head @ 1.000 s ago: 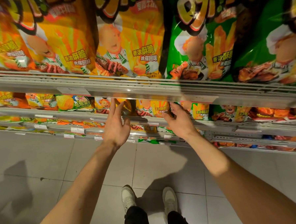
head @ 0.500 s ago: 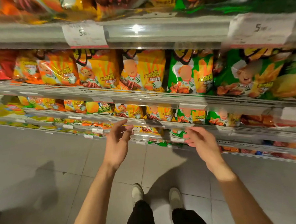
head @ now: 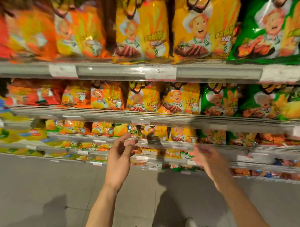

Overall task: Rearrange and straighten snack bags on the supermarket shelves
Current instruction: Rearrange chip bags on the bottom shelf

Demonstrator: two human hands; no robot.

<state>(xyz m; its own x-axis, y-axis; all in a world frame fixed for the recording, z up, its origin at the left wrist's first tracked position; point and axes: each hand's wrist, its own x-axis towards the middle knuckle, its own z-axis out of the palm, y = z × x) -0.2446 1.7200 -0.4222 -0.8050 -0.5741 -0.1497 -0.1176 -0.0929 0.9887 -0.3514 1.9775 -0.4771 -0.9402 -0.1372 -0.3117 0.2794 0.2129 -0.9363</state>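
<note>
Both the left hand (head: 119, 154) and the right hand (head: 206, 158) hang empty with loosely spread fingers, in front of the lower shelf rail (head: 95, 139), apart from the snack bags (head: 181, 100) standing in rows above it.

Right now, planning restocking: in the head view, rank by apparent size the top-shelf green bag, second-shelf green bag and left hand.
1. top-shelf green bag
2. second-shelf green bag
3. left hand, about alike; nearness makes this unsure.
</note>
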